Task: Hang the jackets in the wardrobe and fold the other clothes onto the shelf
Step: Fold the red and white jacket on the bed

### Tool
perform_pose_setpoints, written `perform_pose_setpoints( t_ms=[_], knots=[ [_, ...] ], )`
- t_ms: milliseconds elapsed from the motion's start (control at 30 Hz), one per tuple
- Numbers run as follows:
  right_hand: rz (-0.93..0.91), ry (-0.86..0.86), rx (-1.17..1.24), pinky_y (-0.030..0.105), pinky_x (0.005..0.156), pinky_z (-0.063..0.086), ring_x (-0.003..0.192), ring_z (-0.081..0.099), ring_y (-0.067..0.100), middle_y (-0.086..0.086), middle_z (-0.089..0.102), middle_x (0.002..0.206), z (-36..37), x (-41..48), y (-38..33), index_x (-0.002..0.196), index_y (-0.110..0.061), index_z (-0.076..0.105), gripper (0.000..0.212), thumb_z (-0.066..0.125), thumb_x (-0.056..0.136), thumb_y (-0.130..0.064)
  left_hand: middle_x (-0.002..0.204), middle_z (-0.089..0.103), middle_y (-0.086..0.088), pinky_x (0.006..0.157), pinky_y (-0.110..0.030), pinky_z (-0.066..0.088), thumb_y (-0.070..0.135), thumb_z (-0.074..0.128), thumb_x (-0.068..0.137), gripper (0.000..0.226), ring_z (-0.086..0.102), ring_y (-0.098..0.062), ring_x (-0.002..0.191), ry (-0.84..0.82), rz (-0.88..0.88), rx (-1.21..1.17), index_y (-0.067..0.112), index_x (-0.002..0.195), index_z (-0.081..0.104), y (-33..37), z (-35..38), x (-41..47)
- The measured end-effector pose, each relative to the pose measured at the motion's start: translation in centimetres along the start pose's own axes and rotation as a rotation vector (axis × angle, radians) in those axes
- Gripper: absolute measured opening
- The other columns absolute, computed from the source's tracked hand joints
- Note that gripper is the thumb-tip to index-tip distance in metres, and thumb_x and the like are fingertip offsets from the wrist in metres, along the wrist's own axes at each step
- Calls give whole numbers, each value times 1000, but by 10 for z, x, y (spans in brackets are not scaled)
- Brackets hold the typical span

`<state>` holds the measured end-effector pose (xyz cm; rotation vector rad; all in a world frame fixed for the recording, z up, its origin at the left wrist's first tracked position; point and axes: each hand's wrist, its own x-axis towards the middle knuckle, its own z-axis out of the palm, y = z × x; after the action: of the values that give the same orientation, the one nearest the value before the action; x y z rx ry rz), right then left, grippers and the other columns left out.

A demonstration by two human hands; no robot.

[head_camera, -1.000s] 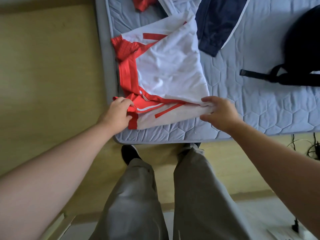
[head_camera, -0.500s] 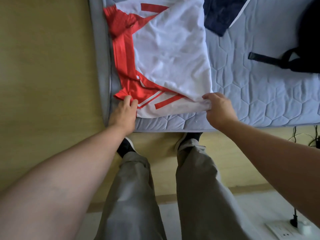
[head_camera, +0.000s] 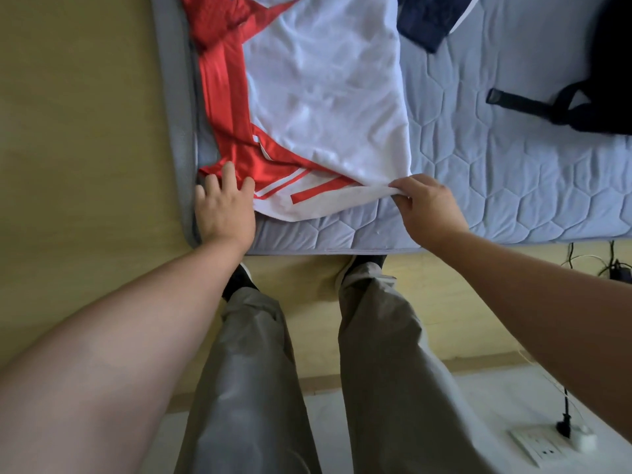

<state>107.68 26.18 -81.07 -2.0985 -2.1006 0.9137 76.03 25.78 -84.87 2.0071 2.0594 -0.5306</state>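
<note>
The garment (head_camera: 325,97) lies at upper centre of the frame, on the bed (head_camera: 513,183) near its corner. The left hand (head_camera: 224,206) rests flat on the red edge, fingers straight. The right hand (head_camera: 427,206) pinches the white hem. Draw the hem taut against the left-hand anchor, then fold along a straight line to avoid creases.

**White-and-red top (head_camera: 325,97) spread flat**

It lies creased on the bed (head_camera: 513,172), with a white panel in the middle and a red sleeve and stripes along its left side. The right grip (head_camera: 427,206) pinches its near white corner. The left grip (head_camera: 224,206) rests flat-fingered on its near red edge. A navy garment (head_camera: 427,22) lies beyond the right grip.
</note>
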Motion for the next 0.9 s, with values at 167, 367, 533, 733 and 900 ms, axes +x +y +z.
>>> perform_pose_setpoints(
  t_ms=[167,367,533,733,900],
  knots=[
    [-54,-29,-31,48,76,55,93,64,37,14,68,111,-8,-6,1,115,-6,71,23,56,103,-19,127,58,-9,95,-45,29,15,46,96,35,42,-35,121,45,81,81,24,123,67,-18,-14,-3],
    [-49,-129,-30,45,84,57,95,66,32,9,71,110,-28,-38,-9,119,-15,71,23,55,104,-18,123,62,-11,90,-44,36,6,39,95,55,52,-35,113,0,148,38,18,148,47,-38,-47,-39],
    [37,-287,-70,46,87,57,98,67,31,8,70,115,-54,-87,-25,127,-29,66,30,49,104,-23,136,58,-5,96,-39,39,8,33,96,59,53,-30,121,-109,196,83,18,153,36,-40,-82,-88],
    [3,-374,-137,43,86,55,101,66,36,10,72,111,-76,-138,-35,114,-23,74,32,48,95,-28,138,60,-8,94,-37,48,1,43,88,67,57,-35,118,-313,191,-55,30,148,47,-51,-102,-137],
    [76,-361,-121,39,71,56,84,63,30,3,69,90,-84,-113,-37,92,-26,71,28,45,89,-36,127,69,-3,87,-33,50,14,52,98,43,63,-30,113,-527,206,-332,37,132,65,-61,-105,-124]
  ],
)
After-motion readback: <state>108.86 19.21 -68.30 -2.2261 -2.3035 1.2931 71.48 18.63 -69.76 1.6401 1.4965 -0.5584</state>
